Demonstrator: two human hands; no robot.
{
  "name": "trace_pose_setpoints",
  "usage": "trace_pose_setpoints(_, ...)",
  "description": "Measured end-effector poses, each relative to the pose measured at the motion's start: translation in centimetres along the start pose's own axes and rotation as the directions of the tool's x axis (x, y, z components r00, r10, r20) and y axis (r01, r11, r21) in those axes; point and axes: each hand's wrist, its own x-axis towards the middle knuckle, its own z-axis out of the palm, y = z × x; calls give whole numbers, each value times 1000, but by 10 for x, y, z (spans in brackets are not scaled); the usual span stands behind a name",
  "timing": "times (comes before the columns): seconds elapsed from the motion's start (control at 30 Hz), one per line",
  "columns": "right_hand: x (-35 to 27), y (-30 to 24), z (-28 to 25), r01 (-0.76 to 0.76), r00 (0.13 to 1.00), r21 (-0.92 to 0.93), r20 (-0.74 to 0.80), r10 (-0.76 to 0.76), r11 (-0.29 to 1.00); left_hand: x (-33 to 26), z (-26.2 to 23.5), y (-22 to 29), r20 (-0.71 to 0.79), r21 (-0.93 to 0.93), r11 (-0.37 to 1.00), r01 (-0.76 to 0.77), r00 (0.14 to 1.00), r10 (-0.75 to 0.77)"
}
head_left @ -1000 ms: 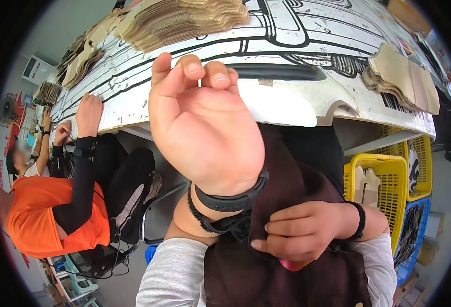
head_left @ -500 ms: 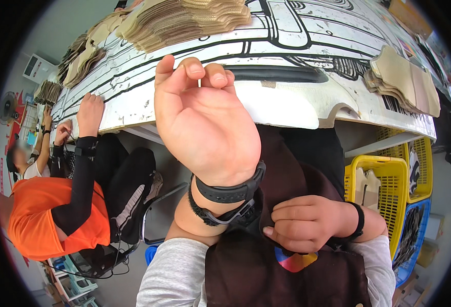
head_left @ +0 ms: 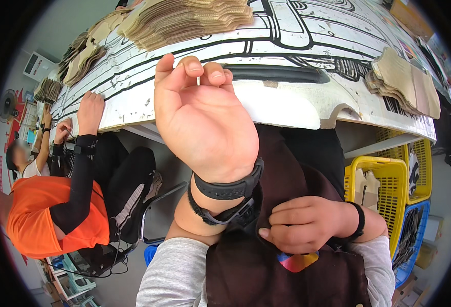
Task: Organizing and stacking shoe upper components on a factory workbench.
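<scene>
My left hand is raised before the table's front edge, palm toward me. Its fingers curl loosely and stand apart, with nothing in them. A black watch strap and a dark fuzzy band circle that wrist. Low against my dark brown apron, my right hand rests with its fingers bent and pressed together. Whatever they may hold is hidden under them. Just below lies a colourful patch on the apron. Beyond my left fingertips, a tall stack of beige knit fabric pieces lies on the table.
The white table carries black line drawings. Beige pieces are piled at its right corner. Yellow baskets and a blue basket stand at my right. On the left sits a co-worker in an orange shirt; another person is farther back.
Both my hands have shifted very slightly to the left, keeping the same poses. The stacks and baskets stay where they were.
</scene>
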Motion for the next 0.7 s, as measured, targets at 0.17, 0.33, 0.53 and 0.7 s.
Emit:
trace_pose_setpoints(0.17, 1, 0, -5, -47, 998, 44, 32, 45, 998, -1, 1, 0, -26, 14, 1000, -6, 1000, 6)
trace_pose_setpoints(0.33, 2, -2, -5, -50, 999, -54, 15, 51, 997, -2, 0, -3, -38, 11, 1000, 14, 999, -13)
trace_pose_setpoints(0.53, 1, 1, -3, -57, 998, 56, 10, 56, 997, 0, 1, -2, -56, 23, 1000, -2, 998, 3)
trace_pose_setpoints(0.7, 1, 4, -5, -61, 998, 34, -3, 61, 998, 1, 1, 2, -17, 12, 1000, -21, 1000, 21)
